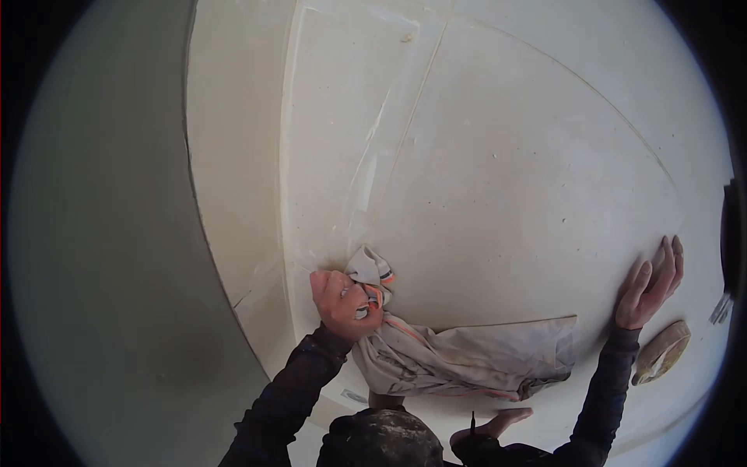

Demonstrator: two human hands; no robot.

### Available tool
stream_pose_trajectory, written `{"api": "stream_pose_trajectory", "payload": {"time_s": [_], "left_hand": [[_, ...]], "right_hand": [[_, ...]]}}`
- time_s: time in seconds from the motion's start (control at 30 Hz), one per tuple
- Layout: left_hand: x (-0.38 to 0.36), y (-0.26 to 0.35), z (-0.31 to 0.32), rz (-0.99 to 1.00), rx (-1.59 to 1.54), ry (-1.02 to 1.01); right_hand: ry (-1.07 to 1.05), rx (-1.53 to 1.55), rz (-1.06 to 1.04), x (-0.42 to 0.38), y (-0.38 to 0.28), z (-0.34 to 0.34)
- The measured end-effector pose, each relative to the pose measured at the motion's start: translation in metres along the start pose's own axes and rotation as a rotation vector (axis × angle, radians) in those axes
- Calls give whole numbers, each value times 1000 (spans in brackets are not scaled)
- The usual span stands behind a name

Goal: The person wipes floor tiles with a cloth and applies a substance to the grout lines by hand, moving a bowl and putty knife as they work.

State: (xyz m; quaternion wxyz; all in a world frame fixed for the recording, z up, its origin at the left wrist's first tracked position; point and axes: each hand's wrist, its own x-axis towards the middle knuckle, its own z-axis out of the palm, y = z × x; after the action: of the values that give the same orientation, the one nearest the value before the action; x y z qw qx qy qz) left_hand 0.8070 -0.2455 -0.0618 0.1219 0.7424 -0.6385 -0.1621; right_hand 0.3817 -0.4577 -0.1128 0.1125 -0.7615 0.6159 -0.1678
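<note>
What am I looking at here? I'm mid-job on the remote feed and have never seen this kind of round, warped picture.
There is one picture, from a camera worn on a person's head, and its wide lens bends everything into a circle. No machine is in it: the work is done with two bare hands in dark sleeves. The big pale surface is a smooth cream panel with thin seams, next to a grey wall. The left hand is closed around a bunched, dirty white cloth with orange stripes and presses it to the panel. The right hand lies open and flat on the panel, holding nothing. Beside it sits a tan oval pad; I cannot tell what it is.
</note>
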Motion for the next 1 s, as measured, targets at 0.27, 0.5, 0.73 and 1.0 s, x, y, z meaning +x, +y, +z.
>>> {"api": "stream_pose_trajectory", "payload": {"time_s": [0.27,0.5,0.73,1.0], "left_hand": [[221,18,34,117,-70,358],[270,7,32,238,-23,225],[67,9,10,127,-102,119],[-187,15,24,-317,-178,363]], "right_hand": [[30,-45,-29,3,5,4],[91,-12,-45,6,21,12],[141,-74,-41,10,12,17],[144,-71,-24,7,11,20]]}}
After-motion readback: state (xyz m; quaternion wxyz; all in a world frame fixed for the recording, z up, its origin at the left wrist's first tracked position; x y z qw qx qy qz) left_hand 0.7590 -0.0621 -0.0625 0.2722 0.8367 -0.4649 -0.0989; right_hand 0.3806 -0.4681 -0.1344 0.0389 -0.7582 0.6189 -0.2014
